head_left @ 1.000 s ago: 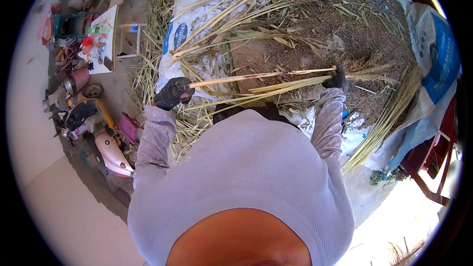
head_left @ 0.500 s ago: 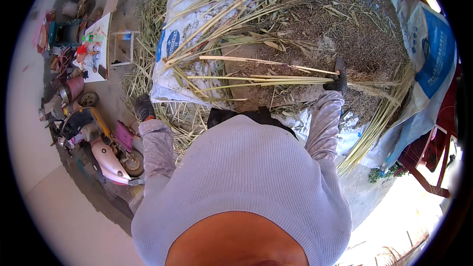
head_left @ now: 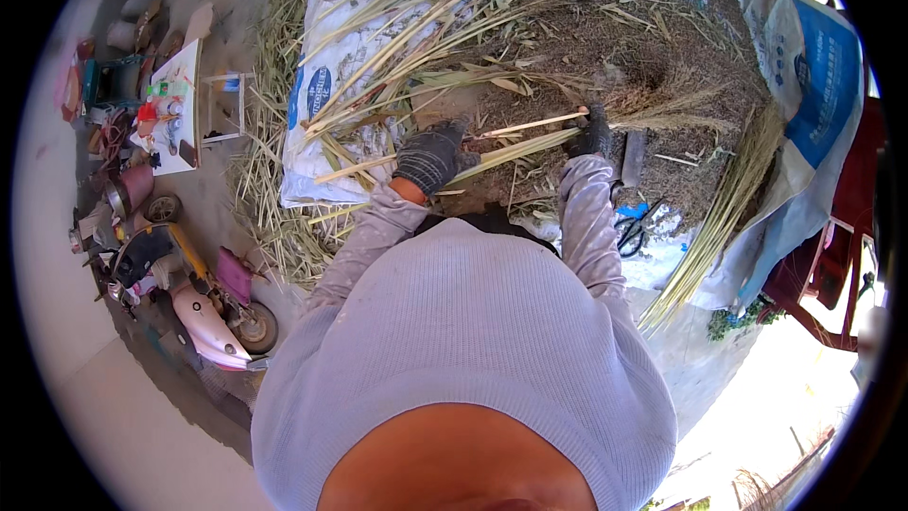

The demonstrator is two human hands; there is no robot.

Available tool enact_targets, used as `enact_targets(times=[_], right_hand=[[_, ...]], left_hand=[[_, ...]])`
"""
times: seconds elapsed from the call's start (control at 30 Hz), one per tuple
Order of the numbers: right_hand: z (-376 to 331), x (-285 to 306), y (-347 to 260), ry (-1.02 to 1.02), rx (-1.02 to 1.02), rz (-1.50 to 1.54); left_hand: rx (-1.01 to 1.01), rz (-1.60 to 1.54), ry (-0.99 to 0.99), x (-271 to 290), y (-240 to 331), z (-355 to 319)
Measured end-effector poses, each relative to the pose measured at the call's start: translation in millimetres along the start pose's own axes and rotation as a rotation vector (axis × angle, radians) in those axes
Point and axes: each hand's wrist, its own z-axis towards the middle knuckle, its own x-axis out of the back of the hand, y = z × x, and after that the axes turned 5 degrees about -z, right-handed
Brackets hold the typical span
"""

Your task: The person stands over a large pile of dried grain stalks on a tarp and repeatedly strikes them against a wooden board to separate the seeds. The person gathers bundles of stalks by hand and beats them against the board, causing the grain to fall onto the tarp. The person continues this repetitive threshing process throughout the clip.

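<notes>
From the head camera, the left hand [head_left: 430, 156], in a dark knitted work glove, is closed around a long pale yellow-green reed stalk [head_left: 511, 147], fingers pressed together over its lower part. The right hand [head_left: 592, 132], also in a dark glove, is wrapped shut around the same stalk further along, where a thinner pale stem runs just above it. The stalk lies across the front of a brown heap of dry plant chaff [head_left: 653, 66], just ahead of the person's chest.

The heap rests on spread white and blue woven plastic sacks [head_left: 317, 95]; these hold the loose stalks and chaff rather than any closed container. A bundle of straight yellow reeds [head_left: 719, 218] lies along the right edge.

Half a second ago the left hand was low at the left, off the stalk; now it has come up and gripped it.

Two gloved hands, one pair of black-handled scissors [head_left: 636, 227] beside the right forearm, one pink and white scooter [head_left: 203, 298] at the left.
</notes>
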Motion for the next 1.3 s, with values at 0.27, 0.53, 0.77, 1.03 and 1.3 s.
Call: enact_targets(times=[0.27,0.53,0.77,1.03,1.3], right_hand=[[1.5,18.7,-25.7,0.124,0.111,0.067],[24.3,35.5,-20.3,0.183,0.072,-0.009],[0.0,13.5,-24.3,0.163,0.08,-0.064],[5.4,27.5,-11.7,0.114,0.084,-0.087],[-11.9,15.3,15.8,0.062,0.041,0.011]], left_hand=[[-0.181,0.17,-0.166,-29.0,-25.1,-15.9],[0.341,0.309,-0.162,29.5,-206.6,-217.5],[1.12,0.572,-0.296,82.8,-199.8,-266.1],[0.364,0.251,0.549,58.8,-127.5,-97.6],[0.107,-0.09,-0.366,-28.0,45.9,3.8]])
